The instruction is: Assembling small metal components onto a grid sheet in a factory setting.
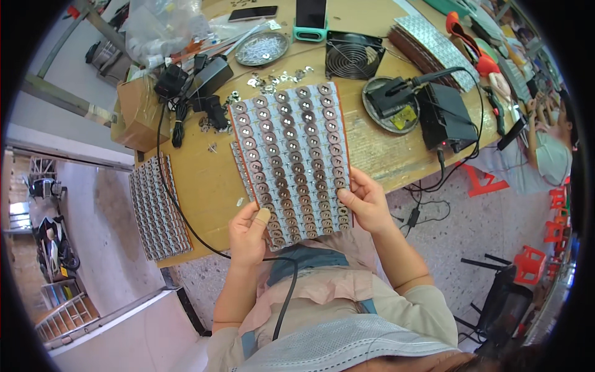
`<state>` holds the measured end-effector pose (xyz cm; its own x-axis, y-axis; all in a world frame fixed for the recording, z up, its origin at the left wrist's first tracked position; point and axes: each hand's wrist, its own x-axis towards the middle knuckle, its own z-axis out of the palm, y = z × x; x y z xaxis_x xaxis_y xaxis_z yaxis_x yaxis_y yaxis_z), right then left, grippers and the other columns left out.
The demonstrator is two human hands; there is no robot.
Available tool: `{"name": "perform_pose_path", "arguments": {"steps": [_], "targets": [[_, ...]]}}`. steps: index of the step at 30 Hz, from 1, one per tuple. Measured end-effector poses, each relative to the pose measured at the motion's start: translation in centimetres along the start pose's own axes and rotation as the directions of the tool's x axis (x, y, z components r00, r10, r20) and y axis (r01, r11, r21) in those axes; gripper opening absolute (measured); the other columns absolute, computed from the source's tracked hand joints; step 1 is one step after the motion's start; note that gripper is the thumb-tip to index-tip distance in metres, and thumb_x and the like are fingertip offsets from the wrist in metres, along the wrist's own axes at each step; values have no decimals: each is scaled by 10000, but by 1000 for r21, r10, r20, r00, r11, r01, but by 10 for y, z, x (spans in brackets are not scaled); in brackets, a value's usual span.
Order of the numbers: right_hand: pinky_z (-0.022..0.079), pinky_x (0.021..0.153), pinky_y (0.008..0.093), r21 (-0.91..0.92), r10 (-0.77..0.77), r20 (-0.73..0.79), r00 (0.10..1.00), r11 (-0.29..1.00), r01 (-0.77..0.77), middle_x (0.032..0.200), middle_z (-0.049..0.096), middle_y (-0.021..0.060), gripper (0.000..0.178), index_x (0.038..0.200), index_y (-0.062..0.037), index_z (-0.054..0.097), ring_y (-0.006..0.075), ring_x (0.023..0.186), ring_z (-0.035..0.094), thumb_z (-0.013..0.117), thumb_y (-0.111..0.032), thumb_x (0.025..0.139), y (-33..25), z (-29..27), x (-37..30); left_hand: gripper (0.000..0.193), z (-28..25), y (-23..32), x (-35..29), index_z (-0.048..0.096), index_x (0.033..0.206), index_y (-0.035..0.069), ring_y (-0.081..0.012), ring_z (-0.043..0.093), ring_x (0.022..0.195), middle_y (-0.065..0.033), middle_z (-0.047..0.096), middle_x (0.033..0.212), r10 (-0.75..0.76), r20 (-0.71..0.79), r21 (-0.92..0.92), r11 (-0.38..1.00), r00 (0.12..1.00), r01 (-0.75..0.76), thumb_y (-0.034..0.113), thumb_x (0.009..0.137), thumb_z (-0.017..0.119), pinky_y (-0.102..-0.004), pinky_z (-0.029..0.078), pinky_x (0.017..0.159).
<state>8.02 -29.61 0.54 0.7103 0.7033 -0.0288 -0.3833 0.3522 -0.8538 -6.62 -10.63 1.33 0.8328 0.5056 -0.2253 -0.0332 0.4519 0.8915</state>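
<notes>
A rectangular panel of small circuit boards (292, 158) is tilted up in front of me, over the near edge of the table. Its face carries rows of brown round discs with pale contacts. My left hand (248, 237) grips its lower left edge, the thumb on the face, a pale covering on the thumb tip. At the lower right edge my right hand (370, 206) pinches the panel, thumb in front and fingers behind. Part of another panel (240, 164) shows behind it on the left.
Stacked panels (160, 211) lie on the left of the table (204, 214); a black cable crosses them. Loose metal pieces (279, 80), a dish of small parts (261, 48) and a fan (353, 56) stand beyond. Right are a soldering-type black box (443, 118) and more panels (434, 49).
</notes>
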Motion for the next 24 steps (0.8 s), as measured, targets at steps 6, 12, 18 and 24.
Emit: {"name": "perform_pose_path", "arguments": {"steps": [6, 12, 18, 24], "targets": [[412, 943, 306, 34, -28, -15, 1000, 999, 28, 1234, 532, 108, 499, 1336, 68, 360, 155, 1093, 529, 537, 13, 872, -1, 2, -1, 207, 3, 1, 3, 574, 1085, -56, -94, 609, 773, -76, 651, 936, 19, 33, 2, 1000, 999, -19, 27, 904, 516, -220, 481, 660], [438, 903, 285, 22, -12, -26, 1000, 1000, 13, 1191, 560, 102, 508, 1340, 71, 355, 146, 1045, 553, 549, -12, 878, 1, 4, 1, 210, -3, 0, 5, 558, 1096, -66, -142, 624, 846, -103, 641, 994, -27, 42, -93, 995, 999, 31, -1, 904, 503, -274, 508, 750], [456, 888, 286, 58, 38, -45, 998, 998, -35, 1193, 561, 110, 518, 1348, 65, 348, 149, 1029, 565, 552, -12, 878, 3, -1, 3, 206, -9, -5, 11, 556, 1093, -63, -163, 629, 865, -114, 635, 1015, -69, 71, -162, 984, 995, 80, -5, 903, 501, -296, 519, 762], [478, 866, 285, 134, 75, -51, 996, 989, -68, 1173, 583, 129, 516, 1342, 56, 368, 156, 1001, 585, 562, -4, 867, 7, -3, 7, 201, -7, -5, 12, 557, 1089, -60, -167, 634, 867, -118, 638, 1014, -79, 72, -199, 976, 994, 92, 9, 909, 500, -299, 528, 760]]}}
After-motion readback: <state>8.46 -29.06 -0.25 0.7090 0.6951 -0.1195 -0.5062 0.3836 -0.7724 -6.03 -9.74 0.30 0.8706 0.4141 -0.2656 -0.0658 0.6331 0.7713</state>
